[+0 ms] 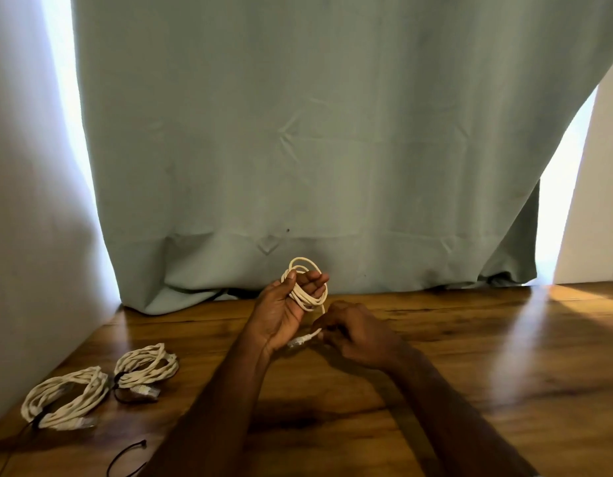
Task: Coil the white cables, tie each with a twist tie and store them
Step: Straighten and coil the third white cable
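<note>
My left hand (284, 311) is raised palm-up over the wooden table (470, 356), with a white cable coil (307, 285) looped around its fingers and the thumb pressing on the loops. My right hand (353, 335) sits just below and to the right, pinching the cable's loose end near its plug (303, 340). Two finished cable bundles lie at the left: one (147, 368) nearer the middle, one (62, 397) at the far left, each bound with a dark tie. A loose black twist tie (126, 457) lies at the front left.
A grey-green curtain (315, 149) hangs along the table's back edge. A white wall (30, 235) borders the left side. Bare wood spreads out to the right of my hands.
</note>
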Motion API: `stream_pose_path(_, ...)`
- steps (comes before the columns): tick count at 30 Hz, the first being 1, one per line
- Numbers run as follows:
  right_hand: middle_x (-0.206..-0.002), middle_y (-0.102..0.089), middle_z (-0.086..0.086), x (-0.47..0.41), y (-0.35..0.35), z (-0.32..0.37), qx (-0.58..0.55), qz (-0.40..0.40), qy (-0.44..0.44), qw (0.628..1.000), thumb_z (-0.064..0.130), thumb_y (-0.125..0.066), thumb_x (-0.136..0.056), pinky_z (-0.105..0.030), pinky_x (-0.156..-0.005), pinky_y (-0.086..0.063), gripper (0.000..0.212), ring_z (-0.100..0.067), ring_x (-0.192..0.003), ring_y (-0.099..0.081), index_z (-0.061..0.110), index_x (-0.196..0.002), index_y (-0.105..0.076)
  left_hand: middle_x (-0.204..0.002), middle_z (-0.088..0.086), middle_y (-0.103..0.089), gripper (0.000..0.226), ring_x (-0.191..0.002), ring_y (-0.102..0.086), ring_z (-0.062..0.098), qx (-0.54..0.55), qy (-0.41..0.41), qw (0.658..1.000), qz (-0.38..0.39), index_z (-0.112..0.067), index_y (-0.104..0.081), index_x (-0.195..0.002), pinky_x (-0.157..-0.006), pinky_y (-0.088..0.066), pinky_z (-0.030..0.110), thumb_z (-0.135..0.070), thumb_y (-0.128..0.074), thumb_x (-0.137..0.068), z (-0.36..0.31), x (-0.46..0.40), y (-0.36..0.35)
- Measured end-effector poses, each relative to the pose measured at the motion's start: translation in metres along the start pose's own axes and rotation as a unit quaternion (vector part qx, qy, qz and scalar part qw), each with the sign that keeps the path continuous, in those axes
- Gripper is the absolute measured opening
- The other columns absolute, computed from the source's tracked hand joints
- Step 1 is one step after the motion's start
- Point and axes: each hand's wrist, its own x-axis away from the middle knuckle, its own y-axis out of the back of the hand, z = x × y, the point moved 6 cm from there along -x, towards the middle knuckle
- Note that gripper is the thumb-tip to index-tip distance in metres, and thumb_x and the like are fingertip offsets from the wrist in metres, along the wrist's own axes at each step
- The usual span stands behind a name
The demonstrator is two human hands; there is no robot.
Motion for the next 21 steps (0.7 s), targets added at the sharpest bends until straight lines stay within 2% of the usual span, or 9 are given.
stream_pose_path(1, -0.104, -0.057, 0.012, 0.001, 0.003, 0.001, -0.002, -0.010, 0.016, 1.000, 0.027, -0.066, -0.094, -0.014, -0.076, -0.042, 0.023, 0.002, -0.092, -0.050, 0.023, -0.115, -0.074, -0.109, 0.025, -0.070, 0.039, -0.105, -0.070, 0.033, -0.016, 0.010, 1.000, 0.004, 0.010, -0.054, -0.118, -0.082, -0.061, 0.040, -0.021, -0.046, -0.094, 0.001, 0.000, 0.001)
stream_pose_path(3, -0.099, -0.051, 0.012, 0.001, 0.008, 0.005, -0.007, -0.032, 0.034, 0.999, 0.032, -0.065, -0.094, -0.015, -0.071, -0.038, 0.021, 0.002, -0.088, -0.047, 0.022, -0.111, -0.074, -0.113, 0.025, -0.069, 0.041, -0.107, -0.070, 0.032, -0.030, 0.014, 0.999, 0.005, 0.010, -0.054, -0.120, -0.087, -0.060, 0.041, -0.021, -0.046, -0.095, 0.001, 0.000, 0.005)
stream_pose_path(5, -0.097, -0.056, 0.012, 0.000, 0.011, 0.012, -0.015, -0.056, 0.060, 0.997, 0.030, -0.065, -0.095, -0.013, -0.070, -0.038, 0.018, 0.002, -0.083, -0.051, 0.019, -0.108, -0.074, -0.108, 0.026, -0.069, 0.038, -0.102, -0.071, 0.033, -0.032, 0.002, 0.999, 0.003, 0.011, -0.054, -0.118, -0.090, -0.058, 0.041, -0.018, -0.046, -0.095, 0.002, 0.001, 0.007)
stream_pose_path(6, -0.098, -0.061, 0.010, 0.000, 0.013, 0.015, -0.018, -0.071, 0.069, 0.995, 0.026, -0.065, -0.096, -0.011, -0.071, -0.040, 0.017, 0.002, -0.082, -0.054, 0.018, -0.109, -0.073, -0.105, 0.026, -0.070, 0.034, -0.098, -0.071, 0.033, -0.046, 0.000, 0.999, 0.000, 0.010, -0.056, -0.114, -0.085, -0.060, 0.040, -0.017, -0.045, -0.097, 0.004, 0.001, 0.009)
stream_pose_path(9, -0.096, -0.070, 0.005, 0.001, 0.017, 0.013, -0.023, -0.111, 0.040, 0.993, 0.022, -0.065, -0.096, -0.014, -0.069, -0.045, 0.018, -0.003, -0.078, -0.061, 0.016, -0.112, -0.071, -0.098, 0.020, -0.071, 0.027, -0.086, -0.070, 0.027, -0.106, 0.000, 0.994, -0.039, 0.005, -0.059, -0.115, -0.067, -0.060, 0.034, -0.015, -0.045, -0.102, 0.018, 0.003, 0.011)
stream_pose_path(12, -0.082, -0.066, 0.014, 0.004, 0.016, 0.003, -0.020, -0.115, -0.003, 0.993, 0.019, -0.068, -0.093, -0.011, -0.063, -0.042, 0.013, 0.001, -0.069, -0.060, 0.019, -0.106, -0.067, -0.101, 0.016, -0.071, 0.023, -0.087, -0.070, 0.023, -0.175, -0.022, 0.980, -0.097, -0.003, -0.061, -0.118, -0.076, -0.057, 0.035, -0.011, -0.047, -0.102, 0.029, 0.001, 0.013)
stream_pose_path(16, -0.081, -0.070, 0.008, 0.004, 0.014, 0.003, -0.007, -0.130, -0.007, 0.991, 0.019, -0.069, -0.089, -0.018, -0.062, -0.046, 0.012, -0.002, -0.067, -0.061, 0.019, -0.101, -0.067, -0.102, 0.015, -0.069, 0.024, -0.092, -0.066, 0.024, -0.299, -0.063, 0.946, -0.108, -0.009, -0.063, -0.111, -0.076, -0.052, 0.031, -0.011, -0.041, -0.105, 0.041, 0.007, 0.006)
stream_pose_path(19, -0.078, -0.071, 0.006, 0.004, 0.015, 0.008, -0.011, -0.142, 0.001, 0.990, 0.020, -0.070, -0.086, -0.020, -0.060, -0.047, 0.009, -0.006, -0.065, -0.062, 0.019, -0.095, -0.069, -0.100, 0.018, -0.071, 0.026, -0.094, -0.068, 0.034, -0.346, -0.088, 0.925, -0.134, -0.016, -0.067, -0.100, -0.080, -0.053, 0.041, -0.022, -0.042, -0.105, 0.045, 0.013, 0.009)
stream_pose_path(21, -0.077, -0.067, 0.006, 0.004, 0.017, 0.008, 0.016, -0.172, 0.009, 0.985, 0.028, -0.069, -0.083, -0.029, -0.060, -0.049, 0.011, -0.009, -0.066, -0.059, 0.018, -0.088, -0.068, -0.091, 0.014, -0.072, 0.028, -0.083, -0.069, 0.031, -0.352, -0.084, 0.919, -0.154, -0.016, -0.068, -0.094, -0.070, -0.053, 0.039, -0.027, -0.044, -0.105, 0.045, 0.015, 0.009)
